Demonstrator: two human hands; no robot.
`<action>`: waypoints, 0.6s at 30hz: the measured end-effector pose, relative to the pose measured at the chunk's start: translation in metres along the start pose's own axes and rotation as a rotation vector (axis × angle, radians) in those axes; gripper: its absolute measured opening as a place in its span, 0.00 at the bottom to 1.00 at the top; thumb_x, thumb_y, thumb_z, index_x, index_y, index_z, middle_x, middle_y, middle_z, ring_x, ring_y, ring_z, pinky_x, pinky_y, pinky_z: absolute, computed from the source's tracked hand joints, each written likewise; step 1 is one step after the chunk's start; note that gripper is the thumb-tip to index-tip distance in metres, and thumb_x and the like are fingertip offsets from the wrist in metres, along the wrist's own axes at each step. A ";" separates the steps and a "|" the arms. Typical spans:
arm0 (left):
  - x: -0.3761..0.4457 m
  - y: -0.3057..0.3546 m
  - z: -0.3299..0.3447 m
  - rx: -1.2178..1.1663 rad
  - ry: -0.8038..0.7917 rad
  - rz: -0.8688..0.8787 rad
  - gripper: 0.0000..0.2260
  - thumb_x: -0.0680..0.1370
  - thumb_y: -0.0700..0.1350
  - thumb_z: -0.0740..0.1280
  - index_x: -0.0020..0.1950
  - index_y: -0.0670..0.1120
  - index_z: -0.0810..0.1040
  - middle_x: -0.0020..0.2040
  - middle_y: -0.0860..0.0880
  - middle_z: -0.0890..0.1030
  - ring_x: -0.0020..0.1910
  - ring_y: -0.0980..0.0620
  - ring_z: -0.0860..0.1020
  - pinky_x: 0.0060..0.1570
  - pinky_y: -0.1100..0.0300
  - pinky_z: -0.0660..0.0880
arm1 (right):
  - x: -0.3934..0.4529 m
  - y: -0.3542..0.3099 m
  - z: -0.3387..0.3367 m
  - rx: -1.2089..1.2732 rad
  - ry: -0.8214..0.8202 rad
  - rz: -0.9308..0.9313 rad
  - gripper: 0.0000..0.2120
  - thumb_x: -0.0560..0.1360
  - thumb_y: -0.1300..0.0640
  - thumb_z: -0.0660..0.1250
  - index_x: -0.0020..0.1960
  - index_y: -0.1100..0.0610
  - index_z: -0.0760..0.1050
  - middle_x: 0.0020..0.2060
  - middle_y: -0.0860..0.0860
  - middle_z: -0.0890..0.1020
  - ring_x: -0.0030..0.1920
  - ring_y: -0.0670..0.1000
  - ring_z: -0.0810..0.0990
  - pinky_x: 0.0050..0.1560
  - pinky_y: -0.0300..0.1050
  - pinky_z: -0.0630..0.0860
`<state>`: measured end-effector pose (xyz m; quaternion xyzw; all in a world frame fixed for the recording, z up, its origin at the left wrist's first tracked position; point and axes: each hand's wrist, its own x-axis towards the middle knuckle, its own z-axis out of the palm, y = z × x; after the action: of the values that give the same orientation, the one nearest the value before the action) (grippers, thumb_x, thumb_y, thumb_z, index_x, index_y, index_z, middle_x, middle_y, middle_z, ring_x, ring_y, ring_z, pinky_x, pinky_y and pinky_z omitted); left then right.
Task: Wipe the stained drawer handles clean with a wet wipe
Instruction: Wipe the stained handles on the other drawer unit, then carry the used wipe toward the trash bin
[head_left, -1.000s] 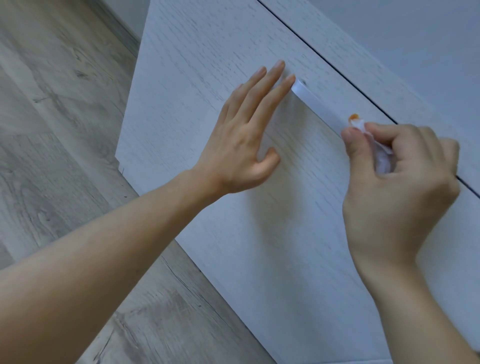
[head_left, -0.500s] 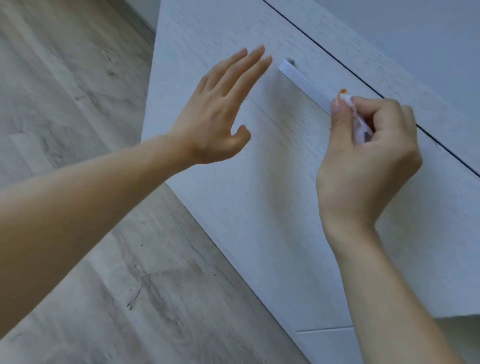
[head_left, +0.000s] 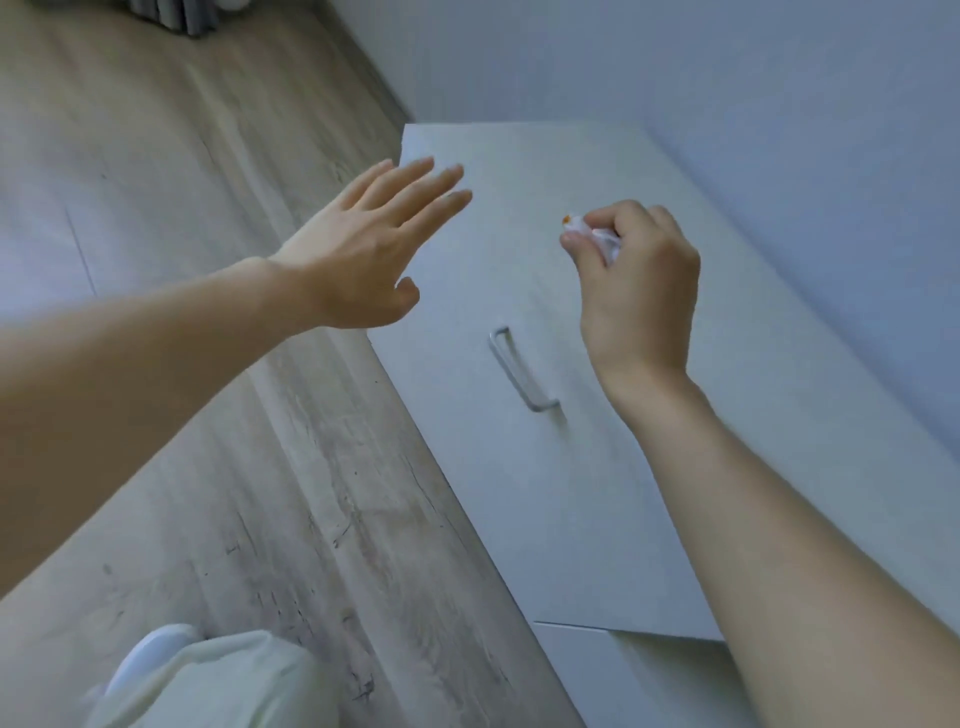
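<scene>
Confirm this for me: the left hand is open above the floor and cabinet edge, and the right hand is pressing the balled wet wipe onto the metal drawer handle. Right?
Not quite. The head view shows the right hand holding the balled wet wipe in its grip up in the air, clear of the metal drawer handle, which lies below it untouched. The rest holds: the left hand is open above the floor and cabinet edge.

— Where does the view look from?
— From the person's head, one wide-angle camera tilted forward and down, above the white drawer front (head_left: 571, 493) and the wood floor (head_left: 218, 415).
— How near?
— Close: both forearms reach in from the bottom corners, the left hand (head_left: 363, 260) and right hand (head_left: 639, 291) mid-frame.
— Any second view?
— No, just this one.
</scene>
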<state>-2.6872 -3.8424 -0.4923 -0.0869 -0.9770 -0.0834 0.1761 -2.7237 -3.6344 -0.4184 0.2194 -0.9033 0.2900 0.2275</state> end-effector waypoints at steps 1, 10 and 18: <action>0.010 0.003 -0.029 0.026 -0.035 -0.009 0.38 0.73 0.43 0.66 0.78 0.45 0.51 0.79 0.46 0.49 0.77 0.46 0.46 0.75 0.51 0.42 | 0.016 -0.010 -0.018 0.019 -0.028 0.019 0.07 0.77 0.55 0.66 0.49 0.59 0.78 0.46 0.54 0.78 0.50 0.53 0.76 0.39 0.36 0.62; 0.126 0.080 -0.313 0.168 -0.213 -0.051 0.36 0.77 0.50 0.62 0.78 0.50 0.45 0.79 0.51 0.44 0.77 0.51 0.41 0.74 0.53 0.38 | 0.162 -0.099 -0.252 -0.077 -0.187 0.104 0.08 0.77 0.57 0.65 0.52 0.61 0.77 0.50 0.56 0.77 0.52 0.56 0.75 0.47 0.46 0.72; 0.236 0.188 -0.502 0.145 -0.090 0.169 0.34 0.77 0.48 0.61 0.78 0.49 0.45 0.79 0.50 0.44 0.77 0.50 0.41 0.75 0.53 0.37 | 0.235 -0.142 -0.461 -0.221 -0.030 0.154 0.09 0.77 0.56 0.65 0.52 0.60 0.77 0.49 0.57 0.77 0.49 0.55 0.76 0.46 0.47 0.73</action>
<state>-2.7026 -3.7243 0.0814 -0.1595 -0.9766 0.0067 0.1443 -2.7056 -3.5133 0.1043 0.1272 -0.9473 0.2018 0.2137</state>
